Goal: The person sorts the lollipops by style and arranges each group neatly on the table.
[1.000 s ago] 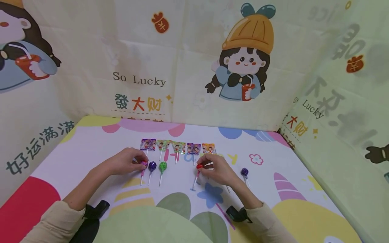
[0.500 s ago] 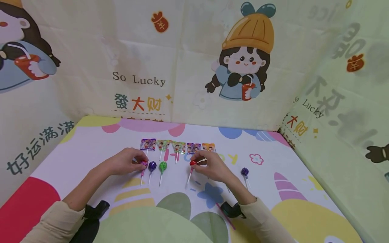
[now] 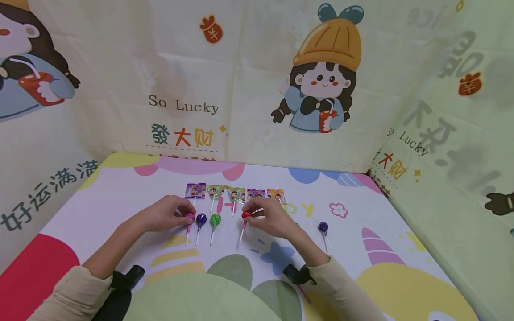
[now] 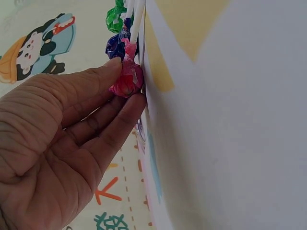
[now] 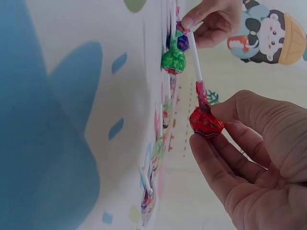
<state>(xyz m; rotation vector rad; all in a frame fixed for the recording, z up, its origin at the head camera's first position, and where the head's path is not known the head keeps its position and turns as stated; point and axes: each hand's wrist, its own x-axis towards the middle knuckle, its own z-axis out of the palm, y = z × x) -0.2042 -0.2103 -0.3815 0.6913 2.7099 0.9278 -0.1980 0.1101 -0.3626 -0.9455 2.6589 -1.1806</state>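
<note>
My left hand [image 3: 170,214] pinches the head of a pink lollipop [image 4: 129,79] at the left end of a short row. Beside it lie a dark purple lollipop [image 3: 201,219] and a green lollipop [image 3: 215,220], sticks toward me. In my right hand [image 3: 271,217] a red lollipop [image 5: 206,122] is held between thumb and fingers, just right of the green one. The right wrist view has its white stick angled up from the wrapped head. Whether the red lollipop touches the table, I cannot tell.
Behind the row, several flat-wrapped lollipops [image 3: 236,195] form a line, partly covered by my right hand. Another dark purple lollipop [image 3: 323,227] lies to the right on the patterned tabletop [image 3: 160,263]. A printed cloth [image 3: 249,89] hangs behind the table.
My right hand has moved left with the red lollipop, closer to the green one. The left hand has stayed in place on the pink lollipop.
</note>
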